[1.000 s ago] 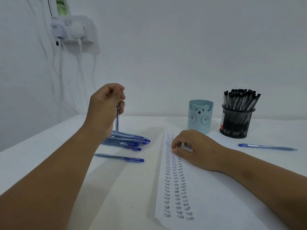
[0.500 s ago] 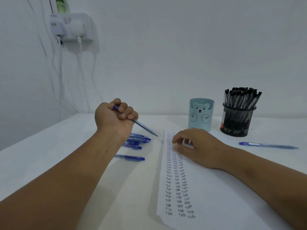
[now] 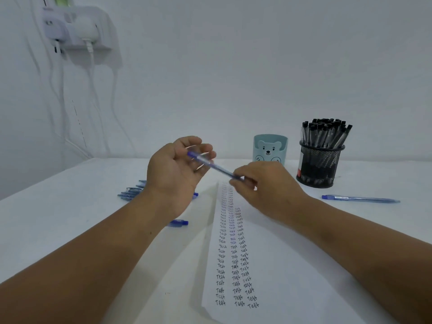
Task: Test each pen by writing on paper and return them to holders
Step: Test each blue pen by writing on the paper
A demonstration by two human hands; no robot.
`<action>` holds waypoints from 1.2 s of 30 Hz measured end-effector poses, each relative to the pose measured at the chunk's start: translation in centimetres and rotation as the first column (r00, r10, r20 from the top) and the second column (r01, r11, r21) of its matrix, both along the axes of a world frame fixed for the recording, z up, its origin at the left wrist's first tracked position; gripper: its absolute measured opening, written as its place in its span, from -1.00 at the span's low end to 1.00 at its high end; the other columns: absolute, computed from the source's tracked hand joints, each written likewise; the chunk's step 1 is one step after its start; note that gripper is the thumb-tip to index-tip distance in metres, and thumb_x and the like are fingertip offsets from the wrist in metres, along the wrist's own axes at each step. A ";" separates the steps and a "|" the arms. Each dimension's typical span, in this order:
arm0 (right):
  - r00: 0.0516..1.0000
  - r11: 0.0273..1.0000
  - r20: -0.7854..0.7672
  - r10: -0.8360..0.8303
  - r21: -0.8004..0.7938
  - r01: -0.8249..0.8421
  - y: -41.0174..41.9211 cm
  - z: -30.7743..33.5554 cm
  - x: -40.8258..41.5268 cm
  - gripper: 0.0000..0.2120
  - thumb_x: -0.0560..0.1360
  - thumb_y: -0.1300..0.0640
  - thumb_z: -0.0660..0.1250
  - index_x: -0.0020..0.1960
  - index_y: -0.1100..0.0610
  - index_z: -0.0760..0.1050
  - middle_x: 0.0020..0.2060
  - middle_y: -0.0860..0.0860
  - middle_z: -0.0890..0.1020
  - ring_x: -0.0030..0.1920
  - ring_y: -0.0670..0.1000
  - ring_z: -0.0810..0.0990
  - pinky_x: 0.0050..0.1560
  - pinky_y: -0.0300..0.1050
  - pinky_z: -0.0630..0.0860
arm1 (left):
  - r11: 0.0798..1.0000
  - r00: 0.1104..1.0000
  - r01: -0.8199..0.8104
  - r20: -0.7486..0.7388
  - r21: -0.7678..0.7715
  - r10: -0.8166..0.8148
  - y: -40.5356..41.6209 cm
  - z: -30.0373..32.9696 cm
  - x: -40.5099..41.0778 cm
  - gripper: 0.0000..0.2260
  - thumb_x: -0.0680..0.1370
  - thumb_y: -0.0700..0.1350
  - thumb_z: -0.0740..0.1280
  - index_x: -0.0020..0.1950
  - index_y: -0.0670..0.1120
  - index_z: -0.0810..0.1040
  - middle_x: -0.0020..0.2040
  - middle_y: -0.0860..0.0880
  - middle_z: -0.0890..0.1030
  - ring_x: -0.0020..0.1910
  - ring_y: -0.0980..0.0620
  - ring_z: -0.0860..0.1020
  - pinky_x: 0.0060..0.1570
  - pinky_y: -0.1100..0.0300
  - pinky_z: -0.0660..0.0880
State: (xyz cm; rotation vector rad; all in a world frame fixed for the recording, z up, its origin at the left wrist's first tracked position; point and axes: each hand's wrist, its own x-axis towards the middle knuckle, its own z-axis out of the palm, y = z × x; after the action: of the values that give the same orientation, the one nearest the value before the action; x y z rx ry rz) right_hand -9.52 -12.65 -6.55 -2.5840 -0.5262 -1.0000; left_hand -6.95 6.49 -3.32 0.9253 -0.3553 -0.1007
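A blue pen (image 3: pixel 216 166) hangs in the air between my two hands, above the top of the paper (image 3: pixel 275 265). My right hand (image 3: pixel 266 188) pinches its tip end. My left hand (image 3: pixel 175 169) is turned palm up with fingers loosely curled; the pen's back end lies across them and the thumb stands off it. The paper carries three columns of the written word "Test". Behind it stand a light-blue bear holder (image 3: pixel 270 148) and a black mesh holder (image 3: pixel 320 164) packed with several black pens.
A pile of blue pens (image 3: pixel 131 192) lies on the white table behind my left wrist, and one more blue pen (image 3: pixel 178 222) lies nearer. Another blue pen (image 3: pixel 360 198) lies right of the paper. A wall socket (image 3: pixel 77 29) with hanging cables is at upper left.
My left hand carried the pen from the pile toward the paper and loosened from a fist. My right hand lifted off the paper and took the pen's tip end.
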 end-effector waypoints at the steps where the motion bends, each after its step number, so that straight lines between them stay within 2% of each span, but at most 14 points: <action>1: 0.997 0.996 -0.062 -0.047 0.079 0.052 -0.5 0.0 0.1 -0.84 0.57 0.04 0.36 -0.13 0.07 0.63 -0.43 -0.09 0.51 -0.37 -0.07 0.46 -0.26 -0.04 0.52 | 0.993 0.999 -0.038 0.037 0.114 0.034 0.1 -0.1 0.4 -0.72 0.64 -0.18 0.05 0.03 -0.17 0.55 -0.06 -0.17 0.64 0.02 -0.16 0.61 0.27 -0.01 0.53; 3: 0.980 0.950 -0.184 -0.079 0.283 0.130 -1.2 -0.2 0.2 -0.88 0.55 0.10 0.38 -0.15 0.06 0.61 -0.40 -0.03 0.60 -0.39 -0.11 0.49 -0.24 -0.10 0.52 | 0.891 0.979 -0.148 0.188 0.429 0.072 0.4 -0.6 1.2 -0.79 0.65 -0.10 0.17 0.05 -0.08 0.60 -0.04 -0.06 0.69 0.03 -0.07 0.61 0.26 0.05 0.51; 5: 0.953 0.869 -0.303 -0.004 0.470 0.153 -1.6 -0.3 0.3 -0.89 0.54 0.16 0.37 -0.16 0.10 0.60 -0.37 0.03 0.66 -0.40 -0.13 0.55 -0.31 -0.15 0.53 | 0.575 0.906 -0.300 0.417 0.761 -0.079 1.0 -1.4 1.5 -0.90 0.60 -0.05 0.33 -0.02 0.06 0.64 -0.03 0.14 0.70 0.04 0.10 0.61 0.20 0.19 0.48; 6: 0.936 0.820 -0.346 0.066 0.553 0.147 -1.6 -0.2 0.2 -0.89 0.54 0.19 0.36 -0.16 0.13 0.60 -0.37 0.04 0.67 -0.42 -0.13 0.56 -0.35 -0.18 0.50 | 0.411 0.859 -0.364 0.472 0.836 -0.199 1.2 -1.9 1.5 -0.95 0.57 -0.03 0.40 -0.04 0.09 0.66 0.00 0.23 0.67 0.06 0.23 0.59 0.18 0.28 0.44; 7: 0.919 0.769 -0.367 0.141 0.625 0.132 -1.5 -0.1 0.2 -0.90 0.54 0.21 0.35 -0.15 0.17 0.59 -0.38 0.05 0.66 -0.44 -0.11 0.54 -0.40 -0.20 0.46 | 0.298 0.825 -0.400 0.482 0.867 -0.295 1.4 -2.3 1.5 -0.97 0.52 -0.01 0.46 -0.05 0.12 0.68 0.03 0.27 0.65 0.09 0.32 0.56 0.17 0.35 0.41; 9: 0.887 0.663 -0.375 0.268 0.740 0.113 -1.1 0.2 0.2 -0.91 0.52 0.26 0.34 -0.12 0.26 0.58 -0.35 0.12 0.67 -0.45 -0.02 0.48 -0.46 -0.22 0.38 | 0.179 0.814 -0.397 0.436 0.900 -0.385 1.7 -2.6 1.5 -0.86 0.45 0.06 0.53 -0.01 0.16 0.68 0.10 0.31 0.62 0.15 0.38 0.50 0.19 0.37 0.38; 10: 0.868 0.621 -0.382 0.315 0.775 0.115 -0.8 0.3 0.2 -0.91 0.51 0.28 0.34 -0.11 0.30 0.57 -0.33 0.15 0.67 -0.45 0.00 0.46 -0.48 -0.23 0.35 | 0.153 0.817 -0.387 0.415 0.909 -0.401 1.8 -2.6 1.7 -0.82 0.43 0.10 0.54 0.01 0.19 0.67 0.13 0.32 0.60 0.18 0.38 0.48 0.21 0.35 0.37; 12: 0.832 0.600 -0.409 0.374 0.791 0.120 -0.4 0.3 0.2 -0.94 0.48 0.31 0.37 -0.16 0.29 0.56 -0.33 0.17 0.65 -0.45 0.00 0.44 -0.50 -0.26 0.31 | 0.138 0.814 -0.381 0.402 0.914 -0.420 1.9 -2.6 2.0 -0.79 0.42 0.12 0.56 0.02 0.21 0.68 0.14 0.34 0.60 0.21 0.37 0.47 0.29 0.29 0.37; 17: 0.791 0.673 -0.469 0.394 0.733 0.099 -0.3 -0.1 0.4 -0.84 0.43 0.40 0.37 -0.29 0.25 0.52 -0.42 0.20 0.56 -0.51 -0.02 0.42 -0.50 -0.29 0.34 | 0.154 0.808 -0.370 0.400 0.916 -0.433 2.0 -2.7 2.3 -0.80 0.43 0.08 0.56 0.03 0.21 0.69 0.13 0.34 0.61 0.22 0.37 0.47 0.37 0.25 0.36; 20: 0.785 0.735 -0.507 0.357 0.671 0.100 -0.3 -0.4 0.8 -0.84 0.37 0.30 0.44 -0.35 0.18 0.52 -0.41 0.19 0.60 -0.38 0.04 0.55 -0.24 -0.14 0.49 | 0.143 0.816 -0.361 0.387 0.921 -0.429 2.0 -2.7 2.4 -0.80 0.43 0.09 0.56 0.02 0.23 0.68 0.15 0.33 0.60 0.24 0.35 0.47 0.37 0.23 0.36; 22: 0.783 0.767 -0.529 0.327 0.633 0.106 -0.3 -0.6 1.0 -0.85 0.35 0.24 0.46 -0.35 0.16 0.53 -0.41 0.15 0.62 -0.34 0.02 0.57 -0.15 -0.01 0.48 | 0.145 0.815 -0.358 0.385 0.922 -0.434 2.1 -2.8 2.5 -0.80 0.43 0.10 0.56 0.02 0.25 0.68 0.15 0.32 0.60 0.24 0.34 0.47 0.38 0.20 0.37; 27: 0.797 0.810 -0.532 0.287 0.578 0.094 -0.1 -0.6 0.9 -0.82 0.36 0.19 0.45 -0.38 0.15 0.51 -0.44 0.10 0.58 -0.34 0.06 0.43 -0.22 0.01 0.36 | 0.149 0.813 -0.352 0.380 0.924 -0.440 2.1 -2.8 2.6 -0.80 0.43 0.11 0.55 0.03 0.26 0.67 0.16 0.32 0.60 0.25 0.32 0.47 0.39 0.16 0.37; 31: 0.803 0.830 -0.534 0.265 0.551 0.092 -0.1 -0.7 0.9 -0.81 0.36 0.18 0.42 -0.40 0.11 0.50 -0.44 0.08 0.58 -0.35 0.05 0.42 -0.24 0.00 0.37 | 0.156 0.814 -0.347 0.379 0.925 -0.440 2.1 -2.9 2.7 -0.80 0.43 0.11 0.56 0.03 0.25 0.67 0.17 0.29 0.60 0.25 0.30 0.48 0.40 0.12 0.37; 36: 0.821 0.857 -0.521 0.232 0.509 0.080 0.0 -0.7 0.9 -0.80 0.39 0.21 0.41 -0.39 0.16 0.50 -0.47 0.01 0.58 -0.39 -0.06 0.44 -0.28 -0.12 0.40 | 0.144 0.814 -0.346 0.373 0.927 -0.446 2.1 -2.7 2.6 -0.80 0.43 0.13 0.54 0.04 0.26 0.67 0.18 0.29 0.59 0.27 0.28 0.47 0.40 0.11 0.37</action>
State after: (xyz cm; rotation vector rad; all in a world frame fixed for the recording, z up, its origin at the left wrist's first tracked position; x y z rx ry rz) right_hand -8.65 -12.60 -7.21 -2.1793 -0.1645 -0.2348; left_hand -4.36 8.62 -6.07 2.4041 -0.9963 -0.1129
